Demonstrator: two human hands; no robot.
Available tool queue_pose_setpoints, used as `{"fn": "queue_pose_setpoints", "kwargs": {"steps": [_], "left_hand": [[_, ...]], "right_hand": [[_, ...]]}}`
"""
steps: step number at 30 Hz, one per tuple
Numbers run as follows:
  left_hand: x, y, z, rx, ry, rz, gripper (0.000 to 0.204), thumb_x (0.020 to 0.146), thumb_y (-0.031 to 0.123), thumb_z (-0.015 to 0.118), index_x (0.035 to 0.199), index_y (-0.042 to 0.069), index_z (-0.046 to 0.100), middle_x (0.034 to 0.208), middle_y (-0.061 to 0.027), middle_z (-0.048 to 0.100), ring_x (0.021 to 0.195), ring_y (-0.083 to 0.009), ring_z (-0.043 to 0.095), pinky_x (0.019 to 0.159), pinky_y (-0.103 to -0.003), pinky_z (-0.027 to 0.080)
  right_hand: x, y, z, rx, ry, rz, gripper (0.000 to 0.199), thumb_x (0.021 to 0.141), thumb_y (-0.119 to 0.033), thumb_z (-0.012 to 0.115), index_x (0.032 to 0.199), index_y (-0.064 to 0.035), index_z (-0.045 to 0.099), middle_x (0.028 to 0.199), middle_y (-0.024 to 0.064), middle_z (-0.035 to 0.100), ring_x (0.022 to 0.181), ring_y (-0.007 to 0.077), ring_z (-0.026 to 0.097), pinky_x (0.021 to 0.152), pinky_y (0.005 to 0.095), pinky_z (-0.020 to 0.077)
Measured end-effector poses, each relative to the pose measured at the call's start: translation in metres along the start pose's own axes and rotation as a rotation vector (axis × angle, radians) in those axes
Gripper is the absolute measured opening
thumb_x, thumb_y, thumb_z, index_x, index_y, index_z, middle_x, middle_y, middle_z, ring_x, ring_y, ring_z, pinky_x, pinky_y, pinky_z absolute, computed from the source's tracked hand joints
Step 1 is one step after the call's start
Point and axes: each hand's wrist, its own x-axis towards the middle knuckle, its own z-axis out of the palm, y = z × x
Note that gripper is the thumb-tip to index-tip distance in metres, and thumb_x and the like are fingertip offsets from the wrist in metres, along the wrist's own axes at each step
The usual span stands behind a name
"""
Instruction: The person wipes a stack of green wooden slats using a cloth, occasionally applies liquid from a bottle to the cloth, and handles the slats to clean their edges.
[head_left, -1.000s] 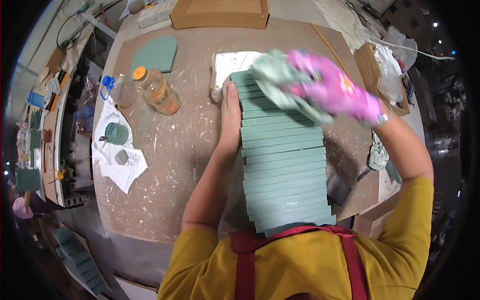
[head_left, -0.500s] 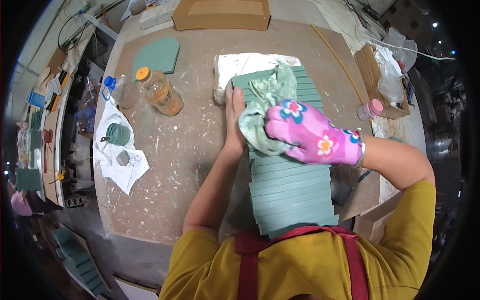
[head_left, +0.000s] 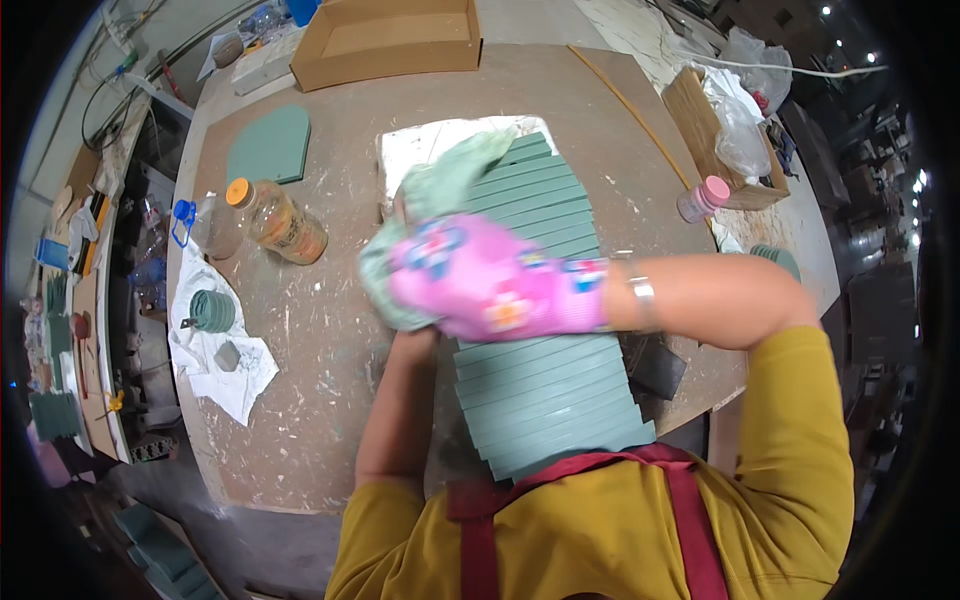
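Observation:
A long row of overlapping flat green strips (head_left: 545,390) runs from my apron toward the far side of the worktable, with a white block (head_left: 400,145) at its far end. My right hand (head_left: 490,275), in a pink flowered glove blurred by motion, is closed on a crumpled pale green cloth (head_left: 450,175). The hand is at the strips' left side, and part of the cloth spreads over their far left edge. My bare left forearm (head_left: 395,410) reaches up along the left side. The glove and cloth cover nearly all of my left hand, so its fingers cannot be made out.
Left on the worktable (head_left: 320,380) are an orange-capped bottle (head_left: 290,228), a green arched slab (head_left: 270,145) and a white cloth (head_left: 245,385) bearing a green coil (head_left: 212,311). Farther back is a cardboard tray (head_left: 390,45). A pink-lidded jar (head_left: 703,200) and a box (head_left: 705,140) stand right.
My right hand has swept the cloth left, from the middle of the strips to their left edge, now covering my left hand. The whole view has shifted, moving the table items leftward.

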Motion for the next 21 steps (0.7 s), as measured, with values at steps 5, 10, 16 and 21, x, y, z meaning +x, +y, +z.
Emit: {"fn": "queue_pose_setpoints", "kwargs": {"steps": [5,10,16,21], "left_hand": [[-0.001,-0.008,-0.025,0.061,0.010,0.022,0.062,0.098,0.047,0.038,0.138,0.001,0.029,0.127,-0.0160,0.047,0.113,-0.0221,0.050,0.096,-0.035,0.043],[0.025,0.007,0.017,0.132,0.154,0.005,0.061,0.098,0.047,0.038,0.139,0.002,0.029,0.128,-0.0158,0.047,0.113,-0.0218,0.050,0.096,-0.035,0.043],[-0.010,0.006,0.002,-0.106,0.010,-0.024,0.061,0.096,0.048,0.041,0.137,0.004,0.032,0.129,-0.0151,0.046,0.116,-0.0240,0.047,0.097,-0.034,0.041],[0.000,0.006,-0.005,0.398,0.081,0.115,0.061,0.096,0.049,0.040,0.138,0.005,0.031,0.130,-0.0151,0.045,0.116,-0.0237,0.047,0.098,-0.033,0.041]], "right_hand": [[0.069,-0.015,0.014,0.569,-0.311,0.354,0.025,0.084,-0.018,0.059,0.106,-0.0067,0.058,0.092,0.0133,0.063,0.086,0.0218,0.064,0.083,0.0391,0.0492],[0.043,-0.046,-0.164,0.295,-0.204,0.561,0.012,0.085,-0.014,0.059,0.093,-0.0051,0.058,0.088,0.0074,0.062,0.075,0.0143,0.062,0.063,0.0319,0.0497],[0.028,-0.059,-0.068,0.108,-0.326,0.020,0.038,0.077,-0.021,0.066,0.112,-0.0080,0.056,0.112,0.0131,0.058,0.105,0.0300,0.057,0.099,0.0384,0.0421],[0.065,-0.057,-0.108,0.552,-0.343,0.360,0.026,0.086,-0.018,0.058,0.108,-0.0030,0.058,0.090,0.0094,0.062,0.083,0.0195,0.063,0.072,0.0349,0.0522]]}}
